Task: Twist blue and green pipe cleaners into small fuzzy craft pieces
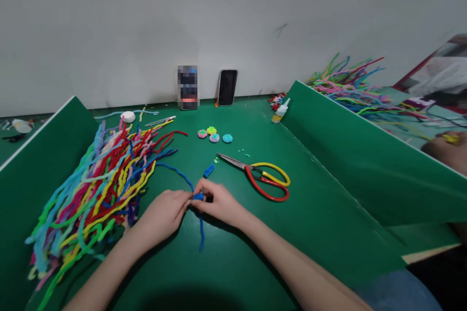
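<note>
Both hands meet over the front middle of the green table, pinching a blue pipe cleaner point(197, 197) partly bunched between the fingertips. One loose end runs up and left toward the pile; the other hangs down below the fingers. My left hand point(168, 210) is closed at its left side, fingertips mostly hidden. My right hand point(221, 204) pinches it from the right with thumb and forefinger. Just beyond the fingers lies a short, thick blue piece point(209, 171). Scissors point(264, 177) with one yellow and one red handle rest to the right, blades slightly apart.
A heap of coloured pipe cleaners point(105, 175) covers the left side. Several small round fuzzy pieces point(214, 138) lie farther back. Two phones lean on the wall, one dark-screened point(227, 87). A glue bottle point(280, 111) stands by the right green divider point(350, 155). Another person's hand point(447, 148) is beyond it.
</note>
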A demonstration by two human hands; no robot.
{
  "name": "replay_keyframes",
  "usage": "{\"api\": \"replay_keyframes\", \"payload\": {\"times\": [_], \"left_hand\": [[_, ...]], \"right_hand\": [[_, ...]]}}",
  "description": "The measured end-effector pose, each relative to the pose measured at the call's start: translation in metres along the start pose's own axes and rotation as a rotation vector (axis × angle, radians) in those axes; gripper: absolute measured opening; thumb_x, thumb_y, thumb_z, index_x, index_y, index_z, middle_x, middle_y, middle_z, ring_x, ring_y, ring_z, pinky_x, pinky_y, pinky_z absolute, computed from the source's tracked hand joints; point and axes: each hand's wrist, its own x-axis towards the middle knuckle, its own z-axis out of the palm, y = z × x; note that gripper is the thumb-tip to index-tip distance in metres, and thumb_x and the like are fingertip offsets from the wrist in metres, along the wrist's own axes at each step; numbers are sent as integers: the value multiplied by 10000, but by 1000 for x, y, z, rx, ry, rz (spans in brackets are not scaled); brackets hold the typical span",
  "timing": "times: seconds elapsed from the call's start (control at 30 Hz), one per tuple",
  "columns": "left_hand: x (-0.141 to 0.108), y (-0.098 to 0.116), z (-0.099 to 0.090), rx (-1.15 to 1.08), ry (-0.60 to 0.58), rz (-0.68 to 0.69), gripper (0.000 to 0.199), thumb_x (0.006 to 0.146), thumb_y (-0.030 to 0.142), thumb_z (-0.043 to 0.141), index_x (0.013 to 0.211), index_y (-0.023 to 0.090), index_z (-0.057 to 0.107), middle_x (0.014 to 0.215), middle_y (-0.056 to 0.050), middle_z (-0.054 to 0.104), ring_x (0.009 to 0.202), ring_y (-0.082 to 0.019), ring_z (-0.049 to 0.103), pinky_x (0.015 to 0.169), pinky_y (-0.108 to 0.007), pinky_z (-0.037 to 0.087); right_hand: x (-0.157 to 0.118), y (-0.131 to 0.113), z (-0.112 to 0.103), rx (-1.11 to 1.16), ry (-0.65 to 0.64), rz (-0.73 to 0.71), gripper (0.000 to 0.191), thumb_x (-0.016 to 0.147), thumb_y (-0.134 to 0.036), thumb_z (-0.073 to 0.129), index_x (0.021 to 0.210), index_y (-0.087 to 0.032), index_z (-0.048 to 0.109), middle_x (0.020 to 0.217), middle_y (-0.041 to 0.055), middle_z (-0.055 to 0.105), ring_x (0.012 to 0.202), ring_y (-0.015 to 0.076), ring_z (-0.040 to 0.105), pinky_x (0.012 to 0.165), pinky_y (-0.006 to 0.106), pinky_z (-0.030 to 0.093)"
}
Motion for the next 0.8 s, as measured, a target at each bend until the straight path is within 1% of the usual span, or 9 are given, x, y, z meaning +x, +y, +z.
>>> {"api": "replay_keyframes", "payload": {"times": [0.1,0.2,0.3,0.47,0.6,0.7,0.8], "left_hand": [[1,4,6,4,40,-12,290,810,154,227,795,133,516,748,-86,533,717,-187,490,679,-315,393],[1,7,8,-127,83,-26,270,817,172,222,790,135,489,764,-74,508,750,-176,467,714,-307,387],[1,7,6,-279,82,-22,221,815,219,266,814,148,475,795,-51,492,779,-160,454,735,-288,375],[4,4,3,-380,65,-45,228,794,321,325,688,166,454,673,6,446,664,-134,432,623,-245,347],[8,5,6,-512,57,-149,246,758,356,358,601,172,400,569,48,368,556,-103,366,513,-209,275],[9,7,6,-592,41,-198,259,724,387,392,581,170,394,534,64,324,524,-91,320,485,-199,235],[9,6,4,-600,37,-221,278,700,409,414,563,169,392,522,69,306,517,-87,300,479,-196,214]], "right_hand": [[0,1,0,-1,12,-12,119,668,-212,540,672,-181,426,542,-67,446,509,72,437,489,181,331],[0,3,-1,77,9,6,115,672,-196,527,673,-184,413,544,-66,466,516,76,457,503,186,345],[2,6,-2,159,-1,21,111,667,-190,521,674,-184,411,546,-61,481,517,79,467,507,191,354],[3,7,-4,240,-6,37,113,630,-146,524,662,-180,420,537,-65,478,494,71,460,490,187,349],[3,4,-6,334,-24,92,139,617,-191,550,646,-179,414,505,-71,476,452,67,454,459,185,337],[4,3,-7,376,-33,114,157,602,-204,569,642,-175,421,488,-73,479,444,66,455,458,185,337],[4,4,-8,399,-36,121,167,596,-210,578,643,-174,422,470,-76,482,443,68,462,463,187,342]]}}
